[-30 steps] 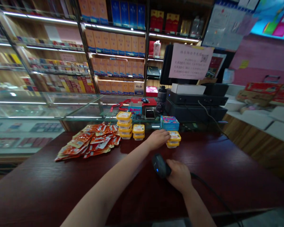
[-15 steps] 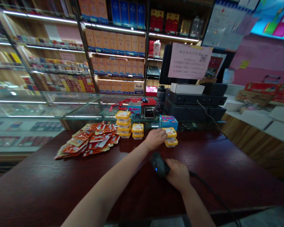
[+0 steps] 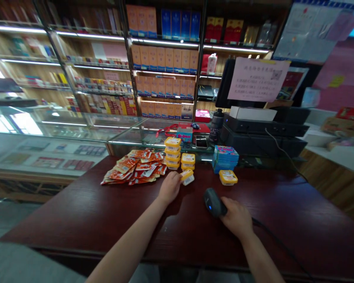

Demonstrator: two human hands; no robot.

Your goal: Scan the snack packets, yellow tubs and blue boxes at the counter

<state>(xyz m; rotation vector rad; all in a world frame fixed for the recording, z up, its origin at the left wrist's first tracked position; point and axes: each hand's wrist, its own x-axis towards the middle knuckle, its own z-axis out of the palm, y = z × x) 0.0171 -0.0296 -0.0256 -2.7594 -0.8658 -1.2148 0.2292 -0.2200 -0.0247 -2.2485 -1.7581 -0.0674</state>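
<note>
My left hand [image 3: 170,186] is closed on a small yellow-lidded plastic tub [image 3: 187,177], tilted so that its barcode label shows. Just behind it stand a tall stack of the same tubs [image 3: 172,148] and a shorter stack [image 3: 188,158]. In my right hand [image 3: 237,217] is a black handheld barcode scanner [image 3: 214,203] with a blue light on, its head toward the left. One more tub [image 3: 228,177] sits by itself on the dark wooden counter [image 3: 183,232], in front of a pile of blue boxes [image 3: 225,160].
Orange-red snack packets [image 3: 135,166] lie heaped at the left. A dark bottle [image 3: 216,125], a phone [image 3: 201,141] and a monitor [image 3: 225,83] with a paper notice stand along the glass case behind. The scanner's cable [image 3: 271,236] trails across the right side.
My left hand has taken the upper tub off the right-hand pair and carried it left, near the stacks. My right hand still holds the scanner. The view has turned left.
</note>
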